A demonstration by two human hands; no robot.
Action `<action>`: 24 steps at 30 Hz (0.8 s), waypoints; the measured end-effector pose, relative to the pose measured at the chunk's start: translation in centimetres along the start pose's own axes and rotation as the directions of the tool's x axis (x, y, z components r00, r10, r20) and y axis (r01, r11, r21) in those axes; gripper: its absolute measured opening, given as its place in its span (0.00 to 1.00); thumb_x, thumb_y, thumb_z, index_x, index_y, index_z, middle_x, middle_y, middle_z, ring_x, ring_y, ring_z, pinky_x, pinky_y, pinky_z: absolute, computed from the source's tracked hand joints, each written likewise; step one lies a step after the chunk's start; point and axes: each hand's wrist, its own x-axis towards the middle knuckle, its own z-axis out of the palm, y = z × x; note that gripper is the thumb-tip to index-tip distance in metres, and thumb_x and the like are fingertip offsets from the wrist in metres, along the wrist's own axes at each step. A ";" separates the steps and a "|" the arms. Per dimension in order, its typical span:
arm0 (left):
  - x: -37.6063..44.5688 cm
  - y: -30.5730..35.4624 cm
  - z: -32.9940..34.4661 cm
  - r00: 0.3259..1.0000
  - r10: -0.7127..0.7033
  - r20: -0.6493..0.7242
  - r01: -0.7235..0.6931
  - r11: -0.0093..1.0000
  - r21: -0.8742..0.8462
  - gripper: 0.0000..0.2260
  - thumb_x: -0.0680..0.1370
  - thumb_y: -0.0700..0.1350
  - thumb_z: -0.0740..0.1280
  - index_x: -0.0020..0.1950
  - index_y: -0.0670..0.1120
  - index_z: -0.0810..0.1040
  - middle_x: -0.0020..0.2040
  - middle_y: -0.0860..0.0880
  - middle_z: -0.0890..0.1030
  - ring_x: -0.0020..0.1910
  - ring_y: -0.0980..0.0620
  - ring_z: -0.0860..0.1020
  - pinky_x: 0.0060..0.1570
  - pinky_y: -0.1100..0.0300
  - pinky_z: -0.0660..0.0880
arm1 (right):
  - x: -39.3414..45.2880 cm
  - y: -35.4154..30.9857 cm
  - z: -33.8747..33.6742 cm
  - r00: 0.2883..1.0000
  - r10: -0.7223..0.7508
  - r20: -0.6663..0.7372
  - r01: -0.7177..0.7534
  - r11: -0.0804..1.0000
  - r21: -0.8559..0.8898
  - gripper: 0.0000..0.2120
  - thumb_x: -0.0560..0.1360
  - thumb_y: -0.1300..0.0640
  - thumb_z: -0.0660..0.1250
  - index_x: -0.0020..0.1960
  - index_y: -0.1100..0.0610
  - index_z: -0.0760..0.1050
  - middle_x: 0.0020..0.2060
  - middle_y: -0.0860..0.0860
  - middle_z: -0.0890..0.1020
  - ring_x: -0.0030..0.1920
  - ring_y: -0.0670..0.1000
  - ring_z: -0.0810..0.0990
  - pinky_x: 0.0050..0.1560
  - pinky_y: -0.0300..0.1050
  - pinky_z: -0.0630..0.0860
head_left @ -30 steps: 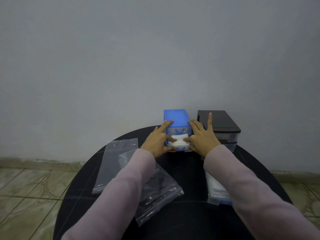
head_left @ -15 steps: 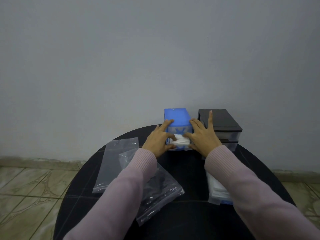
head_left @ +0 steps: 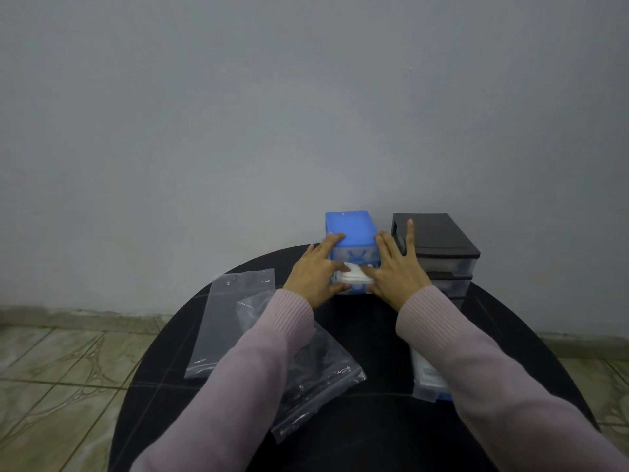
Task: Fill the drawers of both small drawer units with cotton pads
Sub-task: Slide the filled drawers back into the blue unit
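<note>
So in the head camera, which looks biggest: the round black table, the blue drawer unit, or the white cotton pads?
1. Black table
2. Blue drawer unit
3. Cotton pads, partly hidden by both hands

Two drawer units (head_left: 350, 229) (head_left: 439, 240) side by side at table's (head_left: 367, 335) far edge, plastic bags (head_left: 231, 318) front-left.
</note>
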 end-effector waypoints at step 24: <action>0.2 0.4 0.1 1.000 0.009 0.028 -0.010 0.999 0.031 0.13 0.80 0.44 0.61 0.63 0.48 0.76 0.78 0.49 0.45 0.77 0.50 0.44 0.67 0.49 0.65 | 0.6 -0.8 -0.1 0.995 0.092 -0.028 -0.090 0.992 0.087 0.25 0.80 0.47 0.56 0.75 0.48 0.56 0.72 0.63 0.53 0.75 0.59 0.47 0.57 0.70 0.29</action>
